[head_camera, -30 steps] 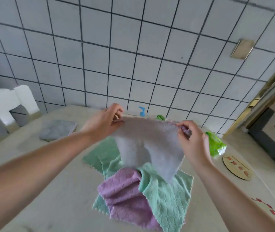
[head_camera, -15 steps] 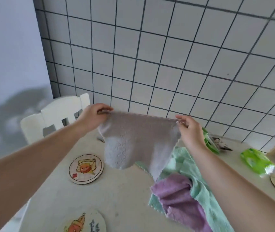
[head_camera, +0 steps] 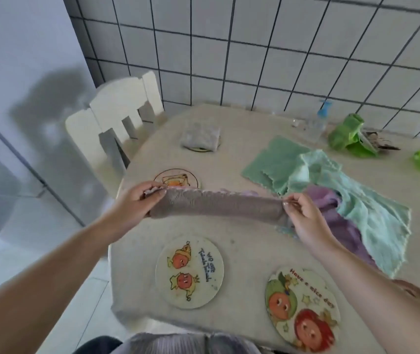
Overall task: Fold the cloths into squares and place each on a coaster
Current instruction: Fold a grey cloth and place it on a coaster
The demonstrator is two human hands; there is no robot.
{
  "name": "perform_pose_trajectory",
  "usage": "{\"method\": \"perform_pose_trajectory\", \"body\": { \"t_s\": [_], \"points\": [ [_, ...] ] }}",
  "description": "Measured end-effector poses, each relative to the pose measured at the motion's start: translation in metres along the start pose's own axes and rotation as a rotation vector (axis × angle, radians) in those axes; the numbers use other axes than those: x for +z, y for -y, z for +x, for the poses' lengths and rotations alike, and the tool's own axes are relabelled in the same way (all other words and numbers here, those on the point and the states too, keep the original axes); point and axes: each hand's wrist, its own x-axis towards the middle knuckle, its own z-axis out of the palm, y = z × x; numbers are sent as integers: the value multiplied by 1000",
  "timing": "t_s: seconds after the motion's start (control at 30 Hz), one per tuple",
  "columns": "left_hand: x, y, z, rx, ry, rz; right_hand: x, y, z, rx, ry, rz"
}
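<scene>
Left hand [head_camera: 137, 200] and right hand [head_camera: 303, 215] pinch a grey cloth [head_camera: 216, 206] above a coaster [head_camera: 303, 306] reading "Have a nice day".

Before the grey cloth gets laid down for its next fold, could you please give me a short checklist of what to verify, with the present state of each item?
1. Left hand pinches one end of the grey cloth: ok.
2. Right hand pinches the other end: ok.
3. Cloth stretched straight between the hands, folded into a long strip: ok.
4. Corners lined up inside each grip: cannot tell, the fingers hide them.
5. Free coaster near: ok, the coaster with two orange figures lies bare just below the cloth.
6. Cloth already square: not ok, more folding is needed.
</scene>
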Motion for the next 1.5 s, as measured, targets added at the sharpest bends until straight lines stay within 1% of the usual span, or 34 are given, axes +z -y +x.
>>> {"method": "perform_pose_trajectory", "body": {
  "t_s": [0.1, 0.2, 0.37, 0.5, 0.67, 0.8, 0.87, 0.93, 1.13, 1.27, 1.5],
  "points": [
    [15, 47, -18, -159, 88, -12, 21, -40, -28, 95, 66, -143],
    [27, 77, -30, -254, 95, -11, 37, -64, -49, 205, 108, -114],
    [34, 97, -33, -366, 153, 29, 45, -80, -61, 332, 187, -158],
    [37, 101, -22, -425, 134, 20, 46, -78, -58, 364, 148, -141],
    [48, 95, 1, -478, 95, -107, 46, -77, -42, 405, 70, -57],
    [55, 91, 23, -531, 43, -229, 49, -80, -23, 435, 43, -3],
    [59, 90, 33, -533, 27, -251, 52, -82, -14, 432, 20, -9],
    [62, 89, 41, -507, 18, -219, 54, -84, -6, 429, 0, -22],
    [66, 104, 61, -429, 33, -30, 58, -92, 5, 436, -19, -98],
    [65, 113, 67, -416, 46, 30, 59, -95, 10, 440, -25, -126],
    [67, 122, 73, -417, 2, 141, 60, -96, 13, 466, -56, -153]
  ]
}}
